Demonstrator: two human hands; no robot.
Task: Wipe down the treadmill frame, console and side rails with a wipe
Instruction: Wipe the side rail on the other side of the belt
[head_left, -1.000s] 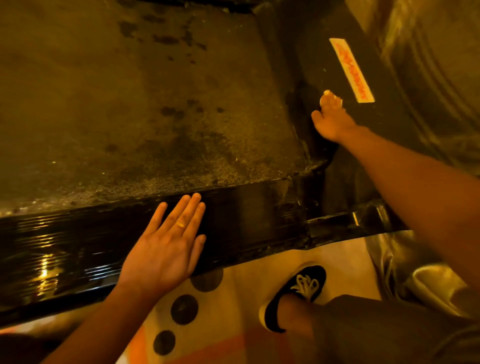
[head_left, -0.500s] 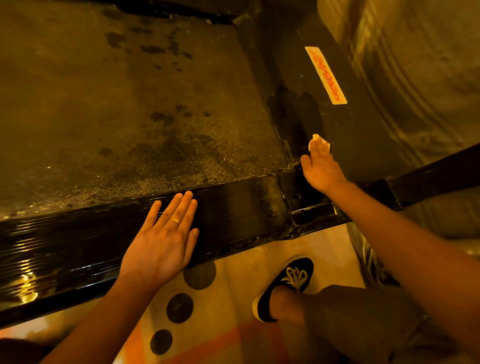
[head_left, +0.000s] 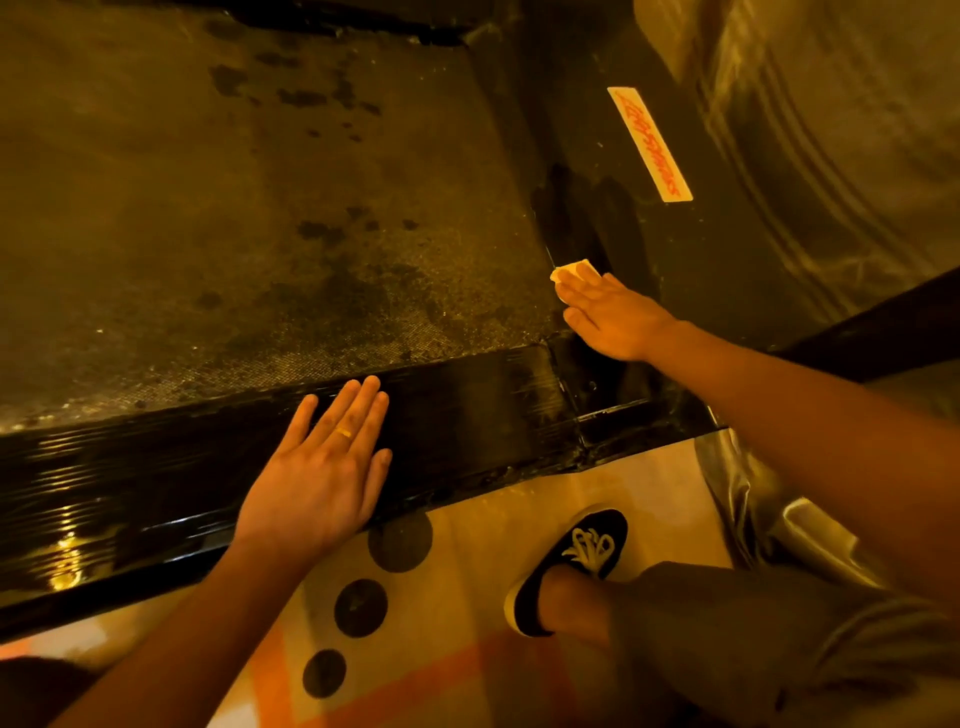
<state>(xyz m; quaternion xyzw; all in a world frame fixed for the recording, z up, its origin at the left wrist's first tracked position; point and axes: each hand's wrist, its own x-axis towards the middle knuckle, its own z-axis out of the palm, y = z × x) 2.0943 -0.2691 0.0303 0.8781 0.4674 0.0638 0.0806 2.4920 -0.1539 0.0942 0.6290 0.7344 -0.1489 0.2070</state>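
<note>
The treadmill's dusty, stained belt (head_left: 249, 218) fills the upper left. A glossy black rear frame bar (head_left: 467, 410) runs across its near end. My left hand (head_left: 322, 467) lies flat on that bar, fingers together, a ring on one finger. My right hand (head_left: 613, 317) presses a small pale wipe (head_left: 574, 270) flat against the black side rail (head_left: 701, 244), beside the belt's edge. Only the wipe's front corner shows past my fingertips. Wet streaks mark the rail just above the wipe.
A pale sticker with red writing (head_left: 649, 145) sits farther up the rail. Shiny plastic sheeting (head_left: 831, 130) lies to the right. Below the frame is a light floor mat with dark dots (head_left: 400, 540) and my black shoe (head_left: 571, 566).
My right hand has drawn the wipe down the side rail toward me, from near the sticker to close by the rear corner. My left hand stays flat on the rear bar.
</note>
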